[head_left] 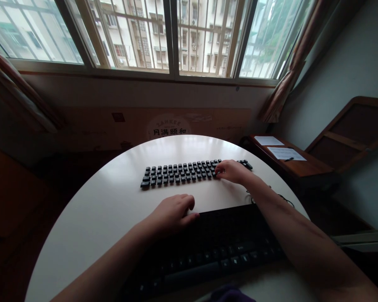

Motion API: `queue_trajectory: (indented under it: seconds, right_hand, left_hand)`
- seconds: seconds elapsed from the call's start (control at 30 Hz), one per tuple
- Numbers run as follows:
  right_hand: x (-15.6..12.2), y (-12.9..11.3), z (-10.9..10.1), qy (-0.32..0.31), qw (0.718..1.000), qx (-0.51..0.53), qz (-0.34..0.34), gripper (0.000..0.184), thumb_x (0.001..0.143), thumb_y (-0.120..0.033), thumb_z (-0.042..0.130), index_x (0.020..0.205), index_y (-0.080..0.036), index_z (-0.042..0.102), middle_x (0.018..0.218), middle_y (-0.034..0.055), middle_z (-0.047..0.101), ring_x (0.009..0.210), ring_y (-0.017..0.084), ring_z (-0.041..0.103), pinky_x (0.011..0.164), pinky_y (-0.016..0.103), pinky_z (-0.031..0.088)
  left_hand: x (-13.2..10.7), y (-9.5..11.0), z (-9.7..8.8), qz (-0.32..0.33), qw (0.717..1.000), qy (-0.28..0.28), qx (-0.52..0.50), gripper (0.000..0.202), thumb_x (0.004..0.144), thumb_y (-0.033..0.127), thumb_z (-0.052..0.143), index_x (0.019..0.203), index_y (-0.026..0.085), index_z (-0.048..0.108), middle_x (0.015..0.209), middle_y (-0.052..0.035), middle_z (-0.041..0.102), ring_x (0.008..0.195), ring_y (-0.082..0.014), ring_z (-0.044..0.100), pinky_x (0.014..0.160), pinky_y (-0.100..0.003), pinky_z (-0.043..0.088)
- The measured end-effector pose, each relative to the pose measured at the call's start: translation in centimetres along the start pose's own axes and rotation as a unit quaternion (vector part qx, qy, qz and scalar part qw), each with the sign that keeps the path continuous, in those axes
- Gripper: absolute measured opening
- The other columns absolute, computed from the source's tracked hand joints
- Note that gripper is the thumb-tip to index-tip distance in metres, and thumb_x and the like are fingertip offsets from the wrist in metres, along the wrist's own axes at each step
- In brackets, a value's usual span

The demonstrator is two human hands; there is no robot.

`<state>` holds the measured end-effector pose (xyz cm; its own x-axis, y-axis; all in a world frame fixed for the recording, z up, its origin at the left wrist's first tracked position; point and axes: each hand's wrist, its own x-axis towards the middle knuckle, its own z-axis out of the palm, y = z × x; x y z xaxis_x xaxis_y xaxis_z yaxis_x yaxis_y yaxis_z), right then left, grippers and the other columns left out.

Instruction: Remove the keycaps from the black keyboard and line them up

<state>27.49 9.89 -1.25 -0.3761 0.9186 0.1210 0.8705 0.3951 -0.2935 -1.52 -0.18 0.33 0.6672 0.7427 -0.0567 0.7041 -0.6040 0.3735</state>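
Loose keycaps in rows, keyboard at near edge.
Our left hand (173, 214) rests loosely curled on the keyboard (214, 247); keycaps (179, 173) lie mid-table (113, 209); our right hand (231, 171) pinches one at their right end.

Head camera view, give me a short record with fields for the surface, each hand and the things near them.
Surface: round white table
Loose parts: black keycaps laid out in rows
Near edge: black keyboard, some keys missing
Left hand: resting at the keyboard's far edge
Right hand: fingertips on the keycap rows' right end
Side: wooden desk with white papers
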Motion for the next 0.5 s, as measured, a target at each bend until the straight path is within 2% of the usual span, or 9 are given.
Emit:
queue_trajectory:
  seconds: [0.33, 0.5]
  right_hand:
    - [-0.4, -0.5, -0.3, 0.021, 1.0, -0.004, -0.001, 0.011, 0.078, -0.019, 0.071, 0.087, -0.022, 0.076, 0.088, 0.0012, 0.071, 0.077, 0.015, 0.062, 0.068, 0.022, 0.042]
    - [-0.8, -1.1, -0.8, 0.064, 0.998, -0.007, -0.012, 0.006, 0.079, -0.021, 0.073, 0.084, -0.021, 0.075, 0.086, 0.0019, 0.07, 0.076, 0.015, 0.062, 0.066, 0.023, 0.041]
  left_hand:
    - [0.0, -0.3, 0.4, 0.005, 1.0, 0.004, 0.002, 0.023, 0.093, 0.043, 0.058, 0.086, 0.021, 0.059, 0.09, -0.0025, 0.065, 0.079, -0.0208, 0.059, 0.063, -0.028, 0.038]
    - [0.1, -0.4, 0.4, 0.009, 1.0, 0.007, 0.009, 0.023, 0.093, 0.043, 0.058, 0.086, 0.021, 0.059, 0.09, -0.0023, 0.065, 0.079, -0.0205, 0.06, 0.063, -0.029, 0.039]
